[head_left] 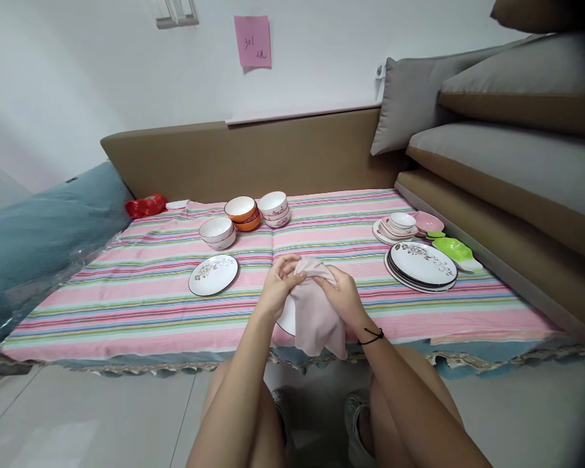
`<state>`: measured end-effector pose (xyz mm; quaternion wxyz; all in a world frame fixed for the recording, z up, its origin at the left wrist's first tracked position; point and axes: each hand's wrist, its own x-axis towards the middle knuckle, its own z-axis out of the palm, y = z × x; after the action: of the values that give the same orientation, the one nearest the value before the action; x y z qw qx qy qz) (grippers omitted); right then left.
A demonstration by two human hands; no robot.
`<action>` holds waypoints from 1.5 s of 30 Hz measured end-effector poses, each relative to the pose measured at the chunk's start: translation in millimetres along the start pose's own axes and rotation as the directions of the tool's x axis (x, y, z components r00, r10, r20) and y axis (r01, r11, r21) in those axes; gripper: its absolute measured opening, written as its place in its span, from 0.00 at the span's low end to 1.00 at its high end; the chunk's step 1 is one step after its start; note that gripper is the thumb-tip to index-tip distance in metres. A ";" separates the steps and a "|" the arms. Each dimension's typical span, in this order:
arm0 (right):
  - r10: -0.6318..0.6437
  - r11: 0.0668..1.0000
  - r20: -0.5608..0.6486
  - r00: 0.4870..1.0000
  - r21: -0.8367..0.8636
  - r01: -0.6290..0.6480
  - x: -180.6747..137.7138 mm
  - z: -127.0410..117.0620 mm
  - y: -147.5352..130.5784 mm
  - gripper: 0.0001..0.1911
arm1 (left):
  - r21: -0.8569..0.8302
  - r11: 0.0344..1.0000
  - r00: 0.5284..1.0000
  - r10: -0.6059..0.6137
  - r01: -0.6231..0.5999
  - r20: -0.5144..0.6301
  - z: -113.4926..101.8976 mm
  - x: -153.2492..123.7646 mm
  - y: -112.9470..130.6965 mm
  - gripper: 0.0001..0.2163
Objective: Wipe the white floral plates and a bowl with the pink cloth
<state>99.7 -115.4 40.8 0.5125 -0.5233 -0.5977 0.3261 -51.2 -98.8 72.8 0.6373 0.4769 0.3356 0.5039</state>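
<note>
My left hand (277, 286) and my right hand (341, 296) meet over the striped cloth, both closed on a pale pink rag (316, 312). A white plate (287, 320) is under the rag, mostly hidden; only its left rim shows by my left wrist. My left hand grips the plate's edge together with the rag. My right hand presses the rag onto the plate from the right. A black band circles my right wrist.
A patterned plate (213, 274) lies left. Stacked bowls (217, 232), orange ones (242, 212) and white ones (273, 208), stand behind. Right: a plate stack (422, 265), small dishes (400, 225), a green dish (453, 250). Sofa cushions rise at right; a red bag (145, 205) far left.
</note>
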 end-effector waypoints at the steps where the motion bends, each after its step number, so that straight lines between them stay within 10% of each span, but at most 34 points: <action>1: 0.005 1.000 0.004 1.000 0.013 -0.005 0.2 -0.6 -0.1 0.12 | -0.007 1.000 1.000 -0.001 0.001 0.015 0.4 0.0 0.3 0.22; 6: 0.100 0.989 -0.029 0.995 0.110 -0.096 2.3 -6.5 0.5 0.14 | 0.033 0.980 0.965 0.201 -0.199 -0.166 -5.1 5.6 1.4 0.26; 11: 0.260 0.896 -0.217 0.941 0.417 -0.151 7.2 -22.7 2.9 0.19 | 0.236 0.912 0.807 0.408 -0.336 -0.427 -17.4 12.0 2.2 0.15; 17: 0.354 0.759 -0.362 0.863 0.650 -0.039 9.9 -26.5 2.2 0.21 | -0.170 0.985 0.986 -0.039 0.010 -0.163 10.7 4.7 -15.3 0.23; 21: 0.249 0.845 -0.389 0.887 0.535 -0.003 7.7 -20.4 3.9 0.21 | -0.275 0.961 0.972 -0.042 -0.024 -0.233 22.8 -3.0 -21.3 0.27; 28: 0.153 0.929 -0.273 0.950 0.367 -0.044 4.4 -22.6 1.2 0.20 | 0.187 0.981 0.945 0.104 -0.047 -0.311 8.1 -14.8 -1.2 0.28; 39: -0.123 0.915 -0.105 0.987 -0.398 0.072 -11.0 -50.4 -15.0 0.16 | 0.349 0.935 0.996 -0.082 0.067 0.029 4.7 -22.3 -1.8 0.25; 45: -0.099 0.975 -0.198 0.975 -0.214 0.056 -12.2 -55.4 -17.2 0.15 | 0.112 0.992 0.987 -0.039 0.057 -0.158 6.7 -15.5 -4.4 0.24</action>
<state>146.7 -139.4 67.9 0.5270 -0.5811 -0.5918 0.1854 -47.8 -115.7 70.0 0.5923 0.4643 0.4243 0.5036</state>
